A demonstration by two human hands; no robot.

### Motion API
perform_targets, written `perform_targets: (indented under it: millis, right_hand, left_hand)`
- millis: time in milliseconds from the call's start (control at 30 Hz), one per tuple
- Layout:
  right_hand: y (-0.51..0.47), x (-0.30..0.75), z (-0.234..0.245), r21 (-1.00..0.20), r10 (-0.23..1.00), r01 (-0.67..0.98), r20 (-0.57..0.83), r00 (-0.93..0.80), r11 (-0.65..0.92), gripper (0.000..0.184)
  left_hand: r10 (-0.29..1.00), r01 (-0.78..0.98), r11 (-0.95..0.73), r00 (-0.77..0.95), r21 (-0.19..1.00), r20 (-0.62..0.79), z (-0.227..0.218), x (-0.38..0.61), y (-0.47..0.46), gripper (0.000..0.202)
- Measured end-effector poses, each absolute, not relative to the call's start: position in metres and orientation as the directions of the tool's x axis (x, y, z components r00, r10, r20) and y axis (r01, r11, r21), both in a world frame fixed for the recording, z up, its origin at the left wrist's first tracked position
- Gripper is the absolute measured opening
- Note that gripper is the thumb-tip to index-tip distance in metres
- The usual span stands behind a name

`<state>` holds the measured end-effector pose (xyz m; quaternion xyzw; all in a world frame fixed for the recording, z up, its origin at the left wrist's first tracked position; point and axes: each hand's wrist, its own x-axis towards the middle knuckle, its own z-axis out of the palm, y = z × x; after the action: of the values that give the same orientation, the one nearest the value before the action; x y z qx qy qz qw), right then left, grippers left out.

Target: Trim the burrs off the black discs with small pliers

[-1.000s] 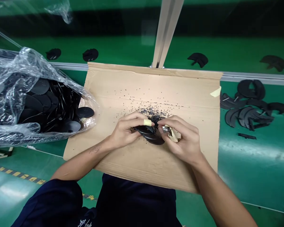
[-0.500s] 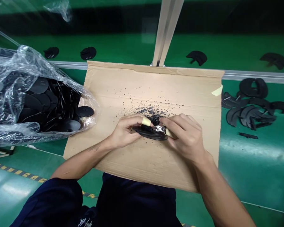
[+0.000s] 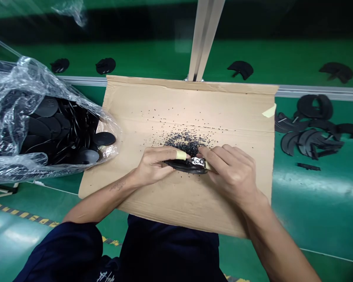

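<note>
We see a clear plastic bag (image 3: 16,80) full of black discs (image 3: 46,107) at left; the left hand (image 3: 154,166) and right hand (image 3: 231,176) have fingers clamped on a black curved part (image 3: 185,166) over a cardboard sheet (image 3: 129,117).

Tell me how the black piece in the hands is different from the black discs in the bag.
The black piece is gripped by the left hand, while the round black discs lie heaped in a clear plastic bag. A shiny metal bit touches the piece, near the right hand; no metal shows on the discs. Both are black.
</note>
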<state>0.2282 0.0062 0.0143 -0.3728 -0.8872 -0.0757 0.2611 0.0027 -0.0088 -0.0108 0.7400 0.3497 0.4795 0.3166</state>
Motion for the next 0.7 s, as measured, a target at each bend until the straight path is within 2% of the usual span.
perform_targets:
  millis: [67,200,267,433,700]
  right_hand:
    - [0.005,0.229,0.013,-0.081,0.637,0.703,0.506,-0.582,0.707,0.020]
    - [0.005,0.229,0.007,-0.294,0.677,0.628,0.497,-0.543,0.720,0.022]
    - [0.006,0.230,0.005,-0.355,0.705,0.621,0.489,-0.515,0.699,0.025]
    - [0.009,0.233,0.003,-0.319,0.769,0.720,0.441,-0.463,0.617,0.025]
    - [0.013,0.231,0.004,-0.193,0.722,0.739,0.472,-0.506,0.645,0.025]
  left_hand:
    - [0.820,0.211,-0.559,0.287,0.802,0.496,-0.010,0.003,-0.010,0.016]
    - [0.831,0.254,-0.552,0.245,0.794,0.499,-0.006,0.006,-0.009,0.019]
    - [0.830,0.270,-0.555,0.244,0.787,0.502,-0.004,0.006,-0.008,0.022]
    - [0.769,0.253,-0.634,0.306,0.731,0.561,-0.002,0.001,-0.008,0.026]
    - [0.731,0.344,-0.682,0.363,0.646,0.578,-0.003,-0.002,-0.008,0.027]
